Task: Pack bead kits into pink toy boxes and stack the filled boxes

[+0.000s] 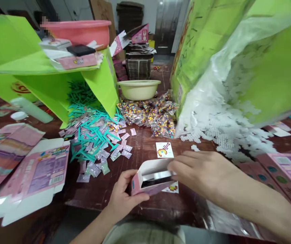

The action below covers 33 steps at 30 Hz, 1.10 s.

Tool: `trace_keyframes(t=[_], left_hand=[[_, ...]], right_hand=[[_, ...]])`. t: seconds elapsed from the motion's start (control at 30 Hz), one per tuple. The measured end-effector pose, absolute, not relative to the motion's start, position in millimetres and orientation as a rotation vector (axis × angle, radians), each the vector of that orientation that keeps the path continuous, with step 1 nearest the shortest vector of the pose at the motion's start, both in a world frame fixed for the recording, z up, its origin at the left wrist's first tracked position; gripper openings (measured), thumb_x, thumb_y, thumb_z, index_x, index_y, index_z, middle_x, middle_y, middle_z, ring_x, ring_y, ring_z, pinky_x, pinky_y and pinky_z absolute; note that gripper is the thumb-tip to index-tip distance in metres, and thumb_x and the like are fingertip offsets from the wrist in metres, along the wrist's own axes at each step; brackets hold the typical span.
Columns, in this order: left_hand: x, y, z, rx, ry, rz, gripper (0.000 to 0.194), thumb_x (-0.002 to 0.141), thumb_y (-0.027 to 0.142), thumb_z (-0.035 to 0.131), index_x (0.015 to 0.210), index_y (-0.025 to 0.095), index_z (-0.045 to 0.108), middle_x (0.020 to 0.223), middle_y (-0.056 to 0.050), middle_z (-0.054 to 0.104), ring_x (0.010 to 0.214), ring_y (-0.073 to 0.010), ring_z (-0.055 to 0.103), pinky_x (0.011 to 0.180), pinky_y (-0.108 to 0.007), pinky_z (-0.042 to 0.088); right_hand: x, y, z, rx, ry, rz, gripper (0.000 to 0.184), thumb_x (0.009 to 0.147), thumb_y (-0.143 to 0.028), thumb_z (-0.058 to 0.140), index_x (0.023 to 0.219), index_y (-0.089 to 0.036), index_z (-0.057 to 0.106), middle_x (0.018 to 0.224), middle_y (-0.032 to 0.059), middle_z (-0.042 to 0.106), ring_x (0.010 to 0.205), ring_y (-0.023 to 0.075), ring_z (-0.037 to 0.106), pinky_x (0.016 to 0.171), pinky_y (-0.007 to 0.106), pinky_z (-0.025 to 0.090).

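Observation:
In the middle foreground my left hand (125, 193) grips the left end of a small pink cardboard box (155, 189), thumb along the near side. The box's top is open, and something with a white edge and a dark face (157, 178) sits inside. My right hand (198, 169) reaches in from the right, its fingers bent together over the box's right end. Whatever is between those fingertips is hidden. Behind the box lies a printed pattern card (164, 150); another card (172, 187) shows partly beneath it.
Teal plastic tools (92, 135) and small sachets (94, 169) are heaped at left. Bags of coloured beads (158, 115) lie beneath a cream basin (139, 89). White pegboards (219, 128) spill from a green carton at right. Flattened pink boxes (41, 169) lie left.

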<state>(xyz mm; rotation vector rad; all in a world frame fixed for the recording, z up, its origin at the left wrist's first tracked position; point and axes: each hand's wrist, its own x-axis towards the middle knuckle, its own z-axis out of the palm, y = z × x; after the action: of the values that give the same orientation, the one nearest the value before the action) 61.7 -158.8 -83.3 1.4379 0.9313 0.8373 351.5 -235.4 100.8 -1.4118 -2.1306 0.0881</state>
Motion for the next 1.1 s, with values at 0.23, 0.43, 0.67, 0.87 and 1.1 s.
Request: trace_keyframes(t=[0.23,0.43,0.67,0.87,1.1], left_hand=[[78,-163,-70,1.303,0.824,0.88,0.066,0.063,0.04,0.099,0.116,0.02,0.066,0.103,-0.006,0.077,0.091,-0.0247,0.075,0.081,-0.033,0.062],[76,-168,-75,1.224,0.773,0.866,0.066,0.064,0.035,0.099,0.118,0.021,0.062,0.106,-0.006,0.077,0.093,-0.0241,0.075,0.081,-0.032,0.061],[74,-173,-78,1.219,0.84,0.858,0.065,0.066,0.037,0.097,0.118,0.02,0.061,0.106,-0.006,0.077,0.094,-0.0251,0.075,0.083,-0.034,0.062],[74,-176,-89,1.218,0.821,0.851,0.067,0.069,0.04,0.097,0.121,0.02,0.06,0.107,-0.006,0.077,0.095,-0.0252,0.075,0.085,-0.035,0.061],[62,-184,-112,1.377,0.873,1.08,0.07,0.062,0.042,0.103,0.117,0.022,0.065,0.104,-0.004,0.077,0.091,-0.0249,0.077,0.081,-0.035,0.063]], right_hand=[[346,-212,106,-1.432,-2.366,0.172,0.021,0.103,-0.037,0.065,0.119,-0.025,0.069,0.104,0.0045,0.075,0.084,0.02,0.073,0.065,0.03,0.056],[313,-233,72,-1.45,-2.15,0.062,0.02,0.109,-0.019,0.05,0.118,-0.02,0.068,0.106,0.0061,0.074,0.093,0.0175,0.072,0.079,0.029,0.061],[298,-241,34,-1.42,-1.76,-0.179,0.018,0.1,-0.009,0.066,0.116,-0.018,0.065,0.107,0.0071,0.073,0.1,0.0179,0.069,0.088,0.031,0.057],[299,-251,29,-1.329,-1.892,-0.054,0.025,0.102,-0.009,0.063,0.125,-0.018,0.064,0.117,0.0071,0.074,0.107,0.018,0.069,0.095,0.036,0.054],[307,-257,40,-1.534,-1.799,-0.231,0.028,0.1,-0.009,0.066,0.126,-0.018,0.064,0.111,0.0077,0.068,0.1,0.0202,0.063,0.087,0.037,0.05]])
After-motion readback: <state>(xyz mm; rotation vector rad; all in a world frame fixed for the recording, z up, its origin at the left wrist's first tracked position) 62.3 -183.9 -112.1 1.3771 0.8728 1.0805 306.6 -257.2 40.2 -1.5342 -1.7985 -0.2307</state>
